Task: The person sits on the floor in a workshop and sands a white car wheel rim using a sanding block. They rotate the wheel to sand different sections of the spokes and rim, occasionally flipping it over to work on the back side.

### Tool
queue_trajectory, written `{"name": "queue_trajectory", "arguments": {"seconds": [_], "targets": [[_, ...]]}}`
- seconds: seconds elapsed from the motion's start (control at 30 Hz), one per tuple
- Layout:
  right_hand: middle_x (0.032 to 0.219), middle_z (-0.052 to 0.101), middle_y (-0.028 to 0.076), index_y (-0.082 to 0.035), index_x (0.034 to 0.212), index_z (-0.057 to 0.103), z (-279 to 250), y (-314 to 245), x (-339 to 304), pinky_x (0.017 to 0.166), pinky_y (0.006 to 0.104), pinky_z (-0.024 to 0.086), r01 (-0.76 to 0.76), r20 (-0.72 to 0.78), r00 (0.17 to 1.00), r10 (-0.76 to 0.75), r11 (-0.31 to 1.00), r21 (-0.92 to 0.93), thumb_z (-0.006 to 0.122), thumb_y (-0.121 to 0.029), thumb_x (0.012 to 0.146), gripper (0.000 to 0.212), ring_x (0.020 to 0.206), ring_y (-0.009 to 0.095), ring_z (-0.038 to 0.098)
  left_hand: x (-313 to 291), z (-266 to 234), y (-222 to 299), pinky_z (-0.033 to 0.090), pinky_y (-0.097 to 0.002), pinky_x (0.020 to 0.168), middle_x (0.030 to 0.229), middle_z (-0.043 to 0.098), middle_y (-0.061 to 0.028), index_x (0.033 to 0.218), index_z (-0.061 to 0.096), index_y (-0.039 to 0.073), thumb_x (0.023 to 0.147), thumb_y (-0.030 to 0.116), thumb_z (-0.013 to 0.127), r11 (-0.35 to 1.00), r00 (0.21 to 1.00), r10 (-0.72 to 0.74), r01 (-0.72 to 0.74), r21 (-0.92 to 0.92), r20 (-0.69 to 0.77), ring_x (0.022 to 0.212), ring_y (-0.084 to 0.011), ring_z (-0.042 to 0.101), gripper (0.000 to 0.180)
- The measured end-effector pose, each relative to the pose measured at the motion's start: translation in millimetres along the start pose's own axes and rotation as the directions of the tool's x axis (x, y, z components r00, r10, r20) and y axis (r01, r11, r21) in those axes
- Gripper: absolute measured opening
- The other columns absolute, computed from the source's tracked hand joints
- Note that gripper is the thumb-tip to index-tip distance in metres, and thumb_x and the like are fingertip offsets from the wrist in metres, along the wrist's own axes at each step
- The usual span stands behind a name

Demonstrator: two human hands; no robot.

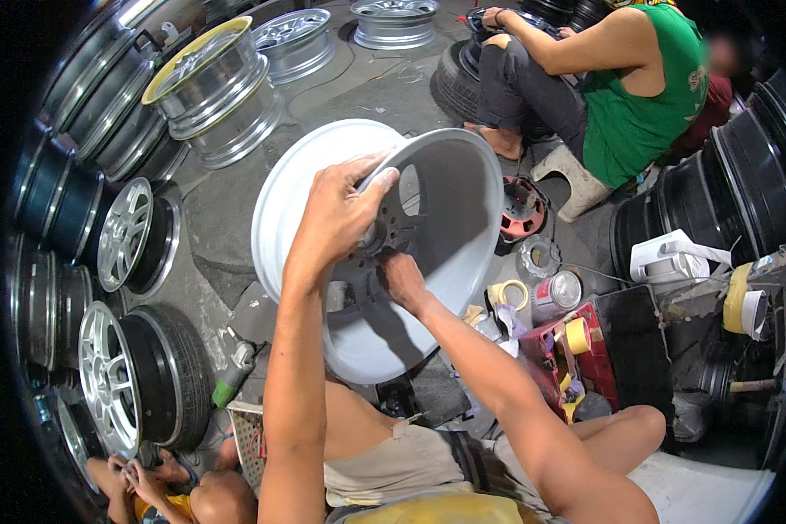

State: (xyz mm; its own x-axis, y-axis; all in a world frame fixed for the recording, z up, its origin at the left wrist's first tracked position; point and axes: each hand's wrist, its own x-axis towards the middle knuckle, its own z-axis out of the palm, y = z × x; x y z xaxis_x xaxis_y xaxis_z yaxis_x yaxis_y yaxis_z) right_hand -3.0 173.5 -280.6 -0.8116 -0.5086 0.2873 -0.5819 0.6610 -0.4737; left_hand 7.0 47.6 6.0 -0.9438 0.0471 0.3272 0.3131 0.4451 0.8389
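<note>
We're grasping the grey wheel rim [452, 205] with our left hand [342, 205]; our right hand [402, 281] (grip unclear) is seemingly working inside, the next move likely needing steady support.

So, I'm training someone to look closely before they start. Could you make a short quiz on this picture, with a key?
1. Fill in: The left hand grips the pale grey wheel by its ____.
2. True or false: The person in the green top is seated.
3. Where is the right hand?
A) Underneath the wheel, on the outside
B) Inside the wheel, near its centre
C) Raised clear of the wheel

Key: 1. edge; 2. true; 3. B
</note>
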Motion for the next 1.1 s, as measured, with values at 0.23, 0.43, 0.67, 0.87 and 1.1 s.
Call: {"name": "queue_trajectory", "arguments": {"seconds": [0.23,0.43,0.67,0.87,1.1], "targets": [[0.079,0.066,0.025,0.002,0.074,0.067,-27,-20,-7,0.077,0.0488,0.055,-0.059,0.022,0.998,0.057,0.990,0.124,0.070,-0.002,0.072,0.006,0.084,0.041,0.067,-4,-10,-8,0.053,-0.0358,0.083,0.107,0.074,-0.0201,0.119,0.069,-0.002,0.092,0.017,0.064,0.994,0.995,-0.098,0.097,-0.042,-0.021,0.091,-0.0240,0.069,0.033],[0.081,0.070,0.023,0.006,0.082,0.069,-3,-4,-8,0.074,0.0407,0.056,-0.228,-0.031,0.968,0.248,0.927,0.299,0.072,-0.005,0.077,0.012,0.079,0.037,0.069,-1,-4,0,0.049,-0.0316,0.090,0.108,0.074,-0.0124,0.122,0.069,-0.003,0.095,0.019,0.067,0.995,0.996,-0.093,0.093,-0.031,0.017,0.096,-0.0156,0.063,0.034],[0.074,0.070,0.006,0.006,0.089,0.070,-52,-48,-16,0.064,0.0250,0.053,-0.355,0.121,0.877,0.466,0.455,0.816,0.068,-0.003,0.087,0.009,0.071,0.010,0.069,1,-7,-9,0.051,-0.0340,0.083,0.106,0.074,-0.0172,0.120,0.069,-0.001,0.093,0.018,0.065,1.000,0.999,-0.030,0.030,0.000,-0.015,0.089,-0.0191,0.066,0.034],[0.079,0.069,0.018,0.001,0.087,0.071,-33,-52,-3,0.067,0.0369,0.054,-0.164,-0.126,0.944,0.305,0.767,0.620,0.064,-0.004,0.082,0.010,0.071,0.031,0.069,-1,-7,-5,0.049,-0.0322,0.092,0.111,0.074,-0.0148,0.122,0.068,-0.003,0.096,0.020,0.066,0.998,0.998,-0.063,0.063,-0.001,-0.001,0.099,-0.0171,0.064,0.034],[0.090,0.068,0.020,-0.005,0.100,0.068,-20,-64,18,0.072,0.0490,0.052,-0.021,-0.231,0.965,0.125,0.913,0.407,0.065,-0.005,0.079,0.021,0.084,0.042,0.066,-2,0,-4,0.049,-0.0324,0.092,0.111,0.074,-0.0150,0.121,0.068,-0.004,0.095,0.019,0.066,0.999,0.999,-0.040,0.040,0.020,0.001,0.099,-0.0166,0.064,0.035]]}}
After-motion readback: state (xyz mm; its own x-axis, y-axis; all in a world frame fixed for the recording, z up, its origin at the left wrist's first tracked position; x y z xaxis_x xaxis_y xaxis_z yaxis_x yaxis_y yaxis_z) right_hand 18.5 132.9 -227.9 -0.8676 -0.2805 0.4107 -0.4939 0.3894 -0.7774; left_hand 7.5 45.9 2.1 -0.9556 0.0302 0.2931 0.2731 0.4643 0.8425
